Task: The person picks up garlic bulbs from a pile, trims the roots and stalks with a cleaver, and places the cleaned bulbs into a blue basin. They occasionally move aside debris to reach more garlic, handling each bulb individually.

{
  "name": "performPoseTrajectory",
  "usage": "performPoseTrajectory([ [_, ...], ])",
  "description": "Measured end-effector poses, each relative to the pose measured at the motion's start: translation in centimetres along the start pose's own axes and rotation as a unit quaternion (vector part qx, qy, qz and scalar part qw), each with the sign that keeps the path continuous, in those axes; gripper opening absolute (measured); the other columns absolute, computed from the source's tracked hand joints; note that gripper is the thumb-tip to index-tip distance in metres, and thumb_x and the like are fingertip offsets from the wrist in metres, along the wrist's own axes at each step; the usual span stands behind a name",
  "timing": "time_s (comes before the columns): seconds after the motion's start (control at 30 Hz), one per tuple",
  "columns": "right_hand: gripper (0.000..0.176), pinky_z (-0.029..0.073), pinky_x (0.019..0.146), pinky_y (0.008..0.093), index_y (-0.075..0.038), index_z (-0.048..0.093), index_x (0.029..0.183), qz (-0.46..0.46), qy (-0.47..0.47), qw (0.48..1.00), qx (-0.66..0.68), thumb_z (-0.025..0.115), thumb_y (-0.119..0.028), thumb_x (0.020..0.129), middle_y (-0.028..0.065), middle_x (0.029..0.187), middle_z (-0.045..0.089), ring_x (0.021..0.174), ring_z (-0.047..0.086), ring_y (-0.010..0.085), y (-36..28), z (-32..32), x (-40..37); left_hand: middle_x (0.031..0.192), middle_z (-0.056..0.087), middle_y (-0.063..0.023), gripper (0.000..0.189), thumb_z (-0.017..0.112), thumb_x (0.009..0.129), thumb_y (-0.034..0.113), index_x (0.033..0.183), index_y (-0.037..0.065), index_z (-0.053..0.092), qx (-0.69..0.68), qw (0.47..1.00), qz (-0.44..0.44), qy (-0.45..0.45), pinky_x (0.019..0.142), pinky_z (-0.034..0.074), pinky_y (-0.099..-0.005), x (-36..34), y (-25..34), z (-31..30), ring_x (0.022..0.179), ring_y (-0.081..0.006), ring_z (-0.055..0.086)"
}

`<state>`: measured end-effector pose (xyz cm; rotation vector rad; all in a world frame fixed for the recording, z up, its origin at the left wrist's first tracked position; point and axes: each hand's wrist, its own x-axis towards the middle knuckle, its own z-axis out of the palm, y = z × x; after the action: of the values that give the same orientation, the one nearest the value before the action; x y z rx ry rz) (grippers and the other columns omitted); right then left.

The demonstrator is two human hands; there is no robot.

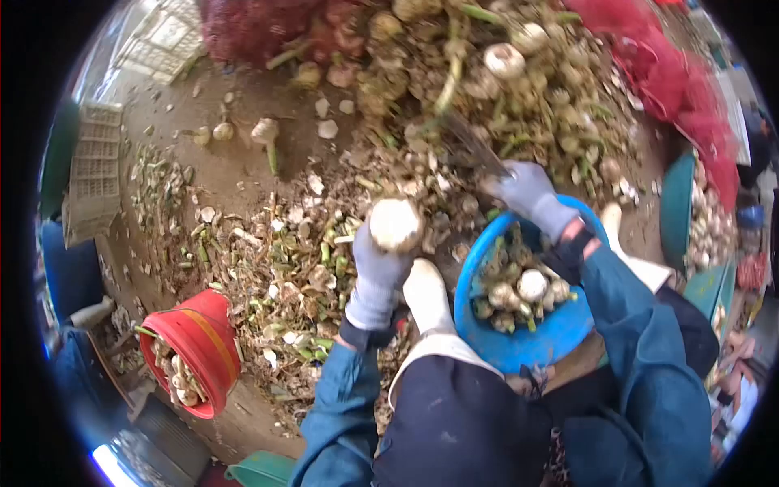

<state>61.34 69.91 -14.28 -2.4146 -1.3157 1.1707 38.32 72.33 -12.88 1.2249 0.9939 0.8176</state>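
Note:
My left hand (375, 272), in a grey glove, is closed around a large pale garlic bulb (395, 226), its whitish face turned up toward me. Also gloved, my right hand (531, 195) grips a knife (472, 144) whose dark blade, blurred, points up and left toward a green garlic stalk (451, 77). The knife's handle is hidden in the fist. Below my right wrist stands a blue basin (479, 329) with several garlic bulbs (531, 285) inside. A heap of garlic with stalks and dry leaves (552, 101) lies beyond both hands.
Cut stems and peelings (300, 268) litter the floor around my white boots (428, 296). To the left, a red bucket (213, 345) tilts with garlic in it. Red mesh sacks (665, 77) flank the heap. Plastic crates (93, 174) are at far left, a green tub (677, 207) at right.

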Motion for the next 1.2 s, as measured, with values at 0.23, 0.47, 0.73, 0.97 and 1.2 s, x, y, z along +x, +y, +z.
performPoseTrajectory([
  [0.23, 0.031, 0.045, 0.058, 0.0224, -0.002, 0.058, 0.091, 0.018, -0.139, 0.840, 0.524, 0.066, -0.026, 0.072, 0.0032, 0.078, 0.059, 0.069, 0.055, 0.0083, -5.9, 0.1, -2.3, 0.108, 0.047, -0.0146, 0.053, 0.063, 0.063, 0.004, 0.113, 0.006, 0.046, 0.253, 0.939, 0.215, 0.091, 0.085, 0.038, -0.0372, 3.3, -0.6, 1.1, 0.100, -0.0289, 0.046],
  [0.47, 0.022, 0.045, 0.073, 0.0290, -0.013, 0.061, 0.087, -0.173, -0.081, 0.975, 0.116, 0.063, -0.025, 0.068, 0.0037, 0.079, 0.061, 0.078, 0.058, 0.0165, -6.1, -0.2, -0.4, 0.083, 0.055, -0.0063, 0.021, 0.051, 0.081, 0.024, 0.091, 0.004, 0.053, -0.362, 0.882, -0.300, 0.014, 0.062, 0.048, -0.0305, 2.2, -2.3, 2.1, 0.071, -0.0165, 0.056],
  [0.73, 0.021, 0.045, 0.072, 0.0346, -0.012, 0.064, 0.082, 0.055, -0.019, 0.971, -0.230, 0.048, -0.021, 0.070, 0.0096, 0.082, 0.062, 0.080, 0.059, 0.0249, 3.1, -4.4, 0.2, 0.093, 0.058, -0.0054, 0.040, 0.062, 0.076, 0.021, 0.111, 0.004, 0.051, 0.037, 0.908, -0.081, -0.410, 0.077, 0.043, -0.0266, 1.0, 1.8, 2.8, 0.087, -0.0135, 0.053],
  [0.97, 0.016, 0.045, 0.072, 0.0331, -0.019, 0.063, 0.079, 0.078, 0.003, 0.983, -0.169, 0.052, -0.025, 0.069, 0.0058, 0.083, 0.062, 0.079, 0.058, 0.0228, 3.3, -3.5, -1.3, 0.109, 0.053, -0.0161, 0.062, 0.061, 0.071, 0.042, 0.115, 0.003, 0.044, 0.532, 0.825, -0.177, -0.070, 0.086, 0.041, -0.0329, 16.0, -1.4, 5.4, 0.102, -0.0237, 0.051],
  [1.2, 0.020, 0.045, 0.071, 0.0351, -0.015, 0.061, 0.081, 0.061, -0.048, 0.990, -0.121, 0.054, -0.029, 0.068, 0.0076, 0.079, 0.062, 0.077, 0.058, 0.0251, 2.4, -3.5, -2.1, 0.092, 0.060, -0.0122, 0.039, 0.054, 0.076, 0.024, 0.110, 0.004, 0.050, 0.345, 0.903, -0.244, -0.083, 0.071, 0.047, -0.0303, 16.9, -7.6, -0.3, 0.083, -0.0220, 0.058],
])
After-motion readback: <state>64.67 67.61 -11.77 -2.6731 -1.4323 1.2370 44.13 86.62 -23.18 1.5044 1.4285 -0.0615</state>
